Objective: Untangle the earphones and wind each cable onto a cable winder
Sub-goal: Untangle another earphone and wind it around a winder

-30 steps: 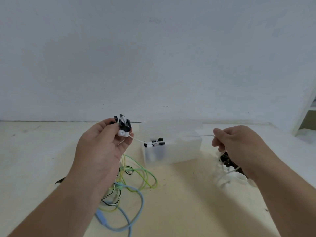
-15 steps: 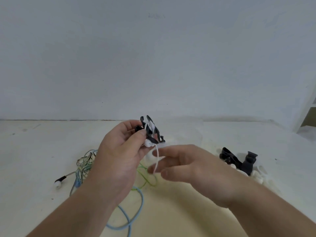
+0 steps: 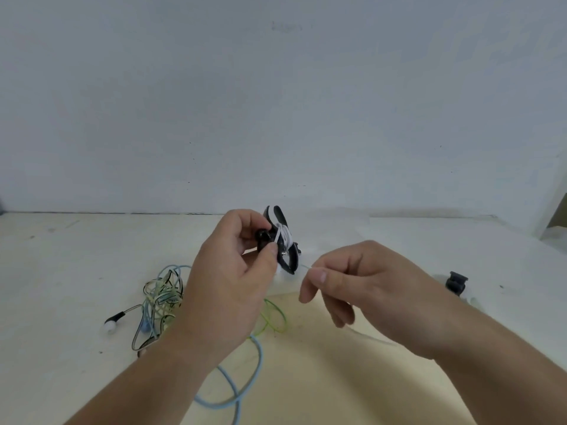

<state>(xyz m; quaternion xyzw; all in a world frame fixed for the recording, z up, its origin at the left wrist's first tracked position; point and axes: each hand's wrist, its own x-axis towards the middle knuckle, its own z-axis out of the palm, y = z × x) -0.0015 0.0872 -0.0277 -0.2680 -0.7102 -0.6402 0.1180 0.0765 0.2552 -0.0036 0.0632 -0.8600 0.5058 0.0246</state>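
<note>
Your left hand [image 3: 227,283] grips the black winder [image 3: 287,259]; your right hand [image 3: 368,286], just to its right, pinches the white cable [image 3: 283,236], which runs leftward onto the winder's core.

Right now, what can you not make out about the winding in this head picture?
Head view only:
- white cable: beyond the pinch of the right hand it fades, thin and pale against the table.
- black winder: its near side is hidden by the left hand gripping it.
- cable tangle: the left forearm covers its right part.
- blue cable: cut by the bottom edge.
</note>
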